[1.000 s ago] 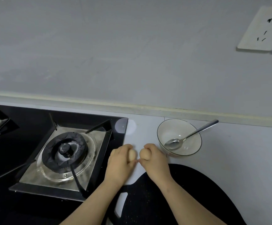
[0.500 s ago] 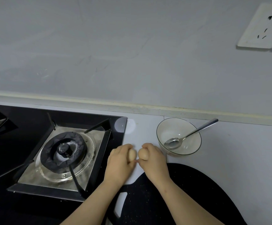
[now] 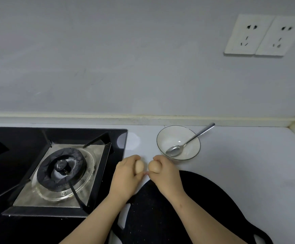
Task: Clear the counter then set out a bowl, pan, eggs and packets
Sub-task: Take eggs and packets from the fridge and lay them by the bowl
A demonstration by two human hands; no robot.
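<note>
The left hand (image 3: 125,175) was curled round an egg (image 3: 139,166) and the right hand (image 3: 166,175) gripped a second egg (image 3: 154,166), close together over the counter (image 3: 239,164). Just beyond the right fingers stood the bowl (image 3: 167,138) holding a spoon (image 3: 190,140); the stove (image 3: 60,171) lay beside the left knuckles.

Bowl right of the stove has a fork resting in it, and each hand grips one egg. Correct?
No: a spoon, not a fork, rests in the bowl, as the head view shows. The rest stands: the bowl is right of the stove, the left hand grips one egg and the right hand the other egg.
</note>
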